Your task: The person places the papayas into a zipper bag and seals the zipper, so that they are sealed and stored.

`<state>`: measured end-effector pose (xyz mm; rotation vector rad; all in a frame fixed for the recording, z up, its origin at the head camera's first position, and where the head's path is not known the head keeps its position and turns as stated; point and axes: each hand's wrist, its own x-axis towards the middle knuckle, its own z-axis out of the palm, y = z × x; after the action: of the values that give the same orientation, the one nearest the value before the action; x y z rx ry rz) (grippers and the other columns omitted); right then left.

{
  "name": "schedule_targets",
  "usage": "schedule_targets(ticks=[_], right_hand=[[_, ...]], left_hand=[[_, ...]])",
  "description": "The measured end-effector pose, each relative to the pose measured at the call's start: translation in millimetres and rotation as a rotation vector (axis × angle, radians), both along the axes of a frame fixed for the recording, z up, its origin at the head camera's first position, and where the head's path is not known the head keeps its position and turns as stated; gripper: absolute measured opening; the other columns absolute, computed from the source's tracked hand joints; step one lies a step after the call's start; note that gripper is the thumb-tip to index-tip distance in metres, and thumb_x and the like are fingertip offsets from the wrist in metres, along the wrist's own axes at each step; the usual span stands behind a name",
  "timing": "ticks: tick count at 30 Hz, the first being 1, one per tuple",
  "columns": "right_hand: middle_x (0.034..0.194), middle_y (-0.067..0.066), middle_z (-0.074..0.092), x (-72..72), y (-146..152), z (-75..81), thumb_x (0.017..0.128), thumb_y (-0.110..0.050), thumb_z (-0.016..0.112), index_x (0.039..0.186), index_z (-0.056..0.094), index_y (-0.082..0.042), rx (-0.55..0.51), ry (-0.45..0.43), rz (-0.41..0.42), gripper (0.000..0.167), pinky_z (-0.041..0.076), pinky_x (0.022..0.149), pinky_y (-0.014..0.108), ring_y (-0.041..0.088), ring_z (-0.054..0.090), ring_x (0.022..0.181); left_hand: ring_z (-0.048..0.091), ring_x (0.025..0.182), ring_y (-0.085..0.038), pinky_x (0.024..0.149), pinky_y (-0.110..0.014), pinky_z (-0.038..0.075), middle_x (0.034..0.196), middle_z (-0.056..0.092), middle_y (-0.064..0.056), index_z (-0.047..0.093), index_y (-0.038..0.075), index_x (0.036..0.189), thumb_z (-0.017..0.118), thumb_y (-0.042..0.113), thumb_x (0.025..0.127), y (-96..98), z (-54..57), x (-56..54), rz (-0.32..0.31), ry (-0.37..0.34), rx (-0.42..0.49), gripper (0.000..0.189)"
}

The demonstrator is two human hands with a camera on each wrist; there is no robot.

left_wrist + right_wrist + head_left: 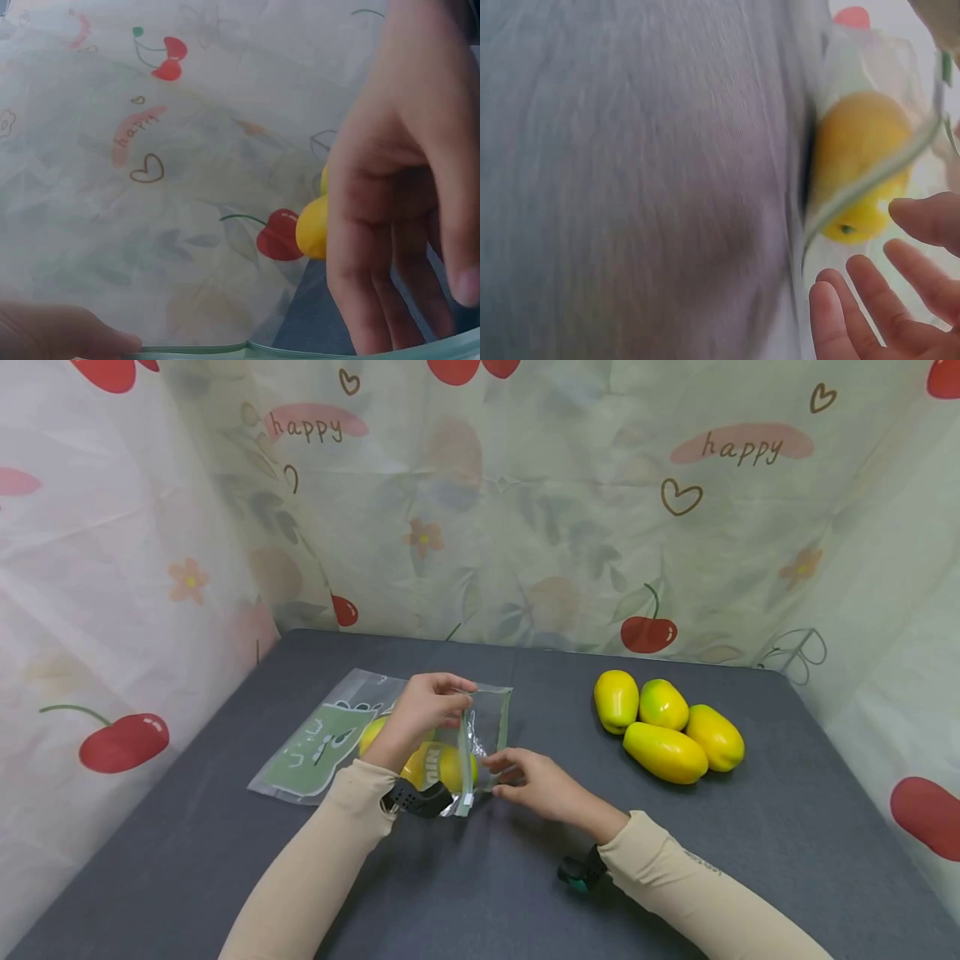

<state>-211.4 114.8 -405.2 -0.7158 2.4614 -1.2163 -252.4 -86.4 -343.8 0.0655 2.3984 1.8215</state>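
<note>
A clear zip bag (315,752) with a green cartoon face lies left of centre, its mouth toward the right. Inside it are yellow mangoes (452,768), partly covered by my left arm. My left hand (429,710) pinches the upper edge of the bag's mouth and keeps it lifted. Just outside the opening is my right hand (542,783), fingers spread and slightly bent, holding nothing. In the right wrist view, one mango (859,161) shows behind the bag's rim (881,171), close to my right fingertips (827,304).
Several loose yellow mangoes (666,752) sit grouped on the right side of the dark table (525,893). A patterned curtain (525,527) surrounds the table at the back and sides. Thin wire-like loops (798,652) stand at the back right corner.
</note>
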Motion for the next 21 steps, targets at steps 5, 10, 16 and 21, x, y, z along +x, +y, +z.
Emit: schedule_targets(ticks=[5,10,16,21], right_hand=[[0.127,0.014,0.061,-6.2,21.6,9.2,0.093,-0.012,0.064,0.130,0.057,-0.006,0.021,0.016,-0.057,0.039,0.051,0.093,0.044,0.030,0.061,0.112],[0.129,0.016,0.059,-8.5,46.6,25.1,0.093,-0.016,0.064,0.131,0.057,-0.010,0.011,0.034,-0.130,0.039,0.051,0.094,0.045,0.030,0.059,0.115],[0.134,0.016,0.056,-8.3,79.5,41.2,0.094,-0.018,0.063,0.133,0.053,-0.008,-0.033,0.066,-0.203,0.041,0.052,0.093,0.045,0.034,0.056,0.119],[0.137,0.017,0.053,-7.8,106.7,53.0,0.096,-0.022,0.061,0.136,0.050,-0.005,-0.029,0.138,-0.296,0.044,0.050,0.094,0.049,0.037,0.054,0.121]], left_hand=[[0.061,0.080,-0.016,0.072,-0.031,0.056,0.111,0.067,-0.017,0.071,0.006,0.107,0.063,0.009,0.089,0.2,0.2,-0.2,0.009,0.000,-0.001,0.020],[0.061,0.077,-0.014,0.073,-0.032,0.056,0.106,0.067,-0.016,0.070,0.005,0.106,0.063,0.008,0.088,-0.4,-0.9,-1.1,0.007,0.004,0.014,0.020],[0.062,0.078,-0.016,0.079,-0.038,0.057,0.106,0.068,-0.014,0.070,0.005,0.106,0.063,0.008,0.087,-1.7,-2.3,-2.4,0.007,0.002,0.012,0.020],[0.062,0.080,-0.016,0.078,-0.038,0.057,0.100,0.068,-0.008,0.070,0.006,0.106,0.063,0.008,0.088,-1.9,-3.1,-2.8,0.009,0.002,0.003,0.020]])
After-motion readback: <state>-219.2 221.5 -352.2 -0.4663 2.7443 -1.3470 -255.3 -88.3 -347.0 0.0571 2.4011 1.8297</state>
